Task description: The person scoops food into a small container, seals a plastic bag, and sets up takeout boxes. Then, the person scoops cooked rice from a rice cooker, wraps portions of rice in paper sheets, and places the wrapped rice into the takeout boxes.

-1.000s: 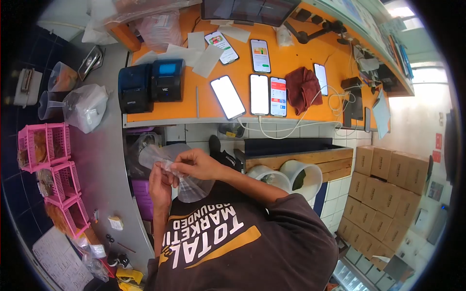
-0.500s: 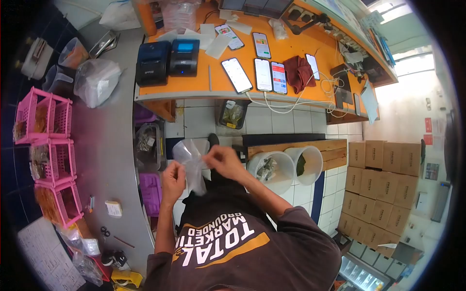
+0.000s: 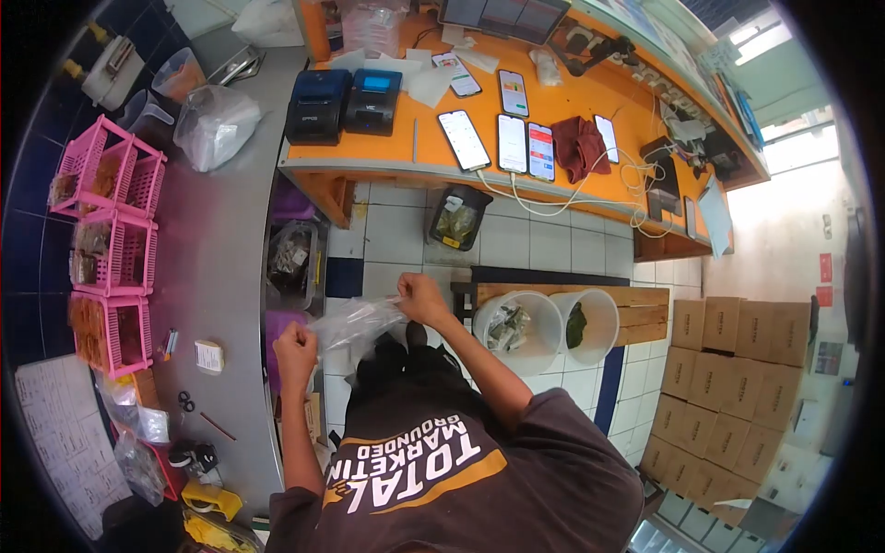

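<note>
A clear plastic bag (image 3: 358, 324) is stretched sideways between my two hands, above my legs. My left hand (image 3: 296, 352) is closed in a pinch at its left end, close to the steel counter's edge. At the other end, my right hand (image 3: 421, 299) pinches the bag's edge between closed fingers. The bag looks thin and wrinkled; whether anything is inside I cannot make out.
Left is a steel counter (image 3: 226, 276) with pink baskets (image 3: 109, 251), scissors (image 3: 186, 401) and a tape dispenser (image 3: 212, 500). Ahead, an orange desk (image 3: 396, 157) holds printers (image 3: 316, 106) and several phones (image 3: 512, 143). Two white buckets (image 3: 544, 346) stand right, near stacked cartons (image 3: 728, 387).
My hands have moved apart, the left one leftward and lower. The bag, bunched and hanging between them before, is now pulled out sideways. The camera view has shifted slightly.
</note>
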